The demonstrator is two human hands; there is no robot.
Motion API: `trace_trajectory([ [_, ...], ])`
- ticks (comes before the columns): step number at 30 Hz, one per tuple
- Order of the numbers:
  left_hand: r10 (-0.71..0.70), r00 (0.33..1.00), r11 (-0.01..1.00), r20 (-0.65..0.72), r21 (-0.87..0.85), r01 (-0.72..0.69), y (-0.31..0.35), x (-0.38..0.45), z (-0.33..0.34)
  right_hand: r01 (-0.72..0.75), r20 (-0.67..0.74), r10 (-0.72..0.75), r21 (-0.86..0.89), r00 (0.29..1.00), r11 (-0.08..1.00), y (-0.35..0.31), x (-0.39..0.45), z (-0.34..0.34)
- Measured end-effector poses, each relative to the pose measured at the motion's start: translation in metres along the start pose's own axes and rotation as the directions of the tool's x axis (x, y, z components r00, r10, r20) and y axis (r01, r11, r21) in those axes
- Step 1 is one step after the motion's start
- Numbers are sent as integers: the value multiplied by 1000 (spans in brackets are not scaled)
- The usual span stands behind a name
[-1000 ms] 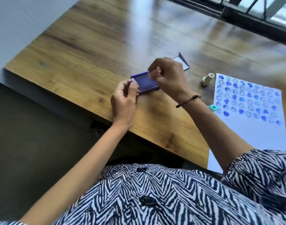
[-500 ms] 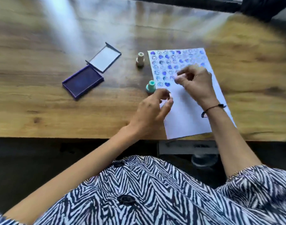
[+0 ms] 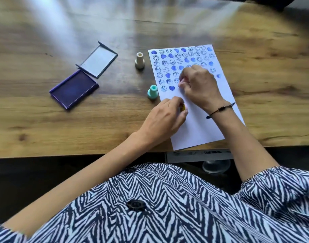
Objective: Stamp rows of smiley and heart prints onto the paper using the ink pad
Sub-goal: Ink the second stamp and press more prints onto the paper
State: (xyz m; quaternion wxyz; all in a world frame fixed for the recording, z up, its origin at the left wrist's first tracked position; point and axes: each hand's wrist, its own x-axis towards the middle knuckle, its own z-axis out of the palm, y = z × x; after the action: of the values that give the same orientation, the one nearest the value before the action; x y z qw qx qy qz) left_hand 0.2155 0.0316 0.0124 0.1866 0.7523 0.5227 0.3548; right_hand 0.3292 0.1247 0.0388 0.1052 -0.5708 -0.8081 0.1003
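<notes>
A white paper lies on the wooden table, its upper half covered with rows of blue smiley and heart prints. My right hand presses a small pink stamp down on the paper just right of a blue heart print in the lowest row. My left hand rests on the paper's left edge, pinching a small yellow stamp. The open purple ink pad sits to the left, with its lid folded back behind it.
A cream stamp and a teal stamp stand upright on the table just left of the paper. The table's near edge runs in front of my body. The paper overhangs that edge slightly.
Both hands left the ink pad and went right to the paper. My right hand lowered its stamp onto the lowest row. The view swung from the pad to the paper.
</notes>
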Motion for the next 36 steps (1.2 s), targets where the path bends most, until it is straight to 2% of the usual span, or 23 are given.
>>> trace_trajectory([
  [10, -51, 999, 997, -3, -55, 51, -4, 3, 1, 92, -1, -93, -164, 996, 982, -5, 2, 8],
  [22, -93, 996, 993, 4, -74, 93, -6, 7, 0, 133, 42, -128, -127, 991, 983, -5, 2, 10],
  [31, -54, 998, 996, 25, -63, 56, -4, 7, -4, 115, 16, -114, -143, 993, 983, -7, -3, 10],
  [33, -50, 998, 997, 34, -60, 52, -5, 6, -4, 91, 18, -89, -110, 996, 990, -7, -2, 7],
  [36, -60, 997, 995, 51, -78, 63, -6, 5, -4, 2, -118, 15, 148, 993, 989, -1, -4, -12],
])
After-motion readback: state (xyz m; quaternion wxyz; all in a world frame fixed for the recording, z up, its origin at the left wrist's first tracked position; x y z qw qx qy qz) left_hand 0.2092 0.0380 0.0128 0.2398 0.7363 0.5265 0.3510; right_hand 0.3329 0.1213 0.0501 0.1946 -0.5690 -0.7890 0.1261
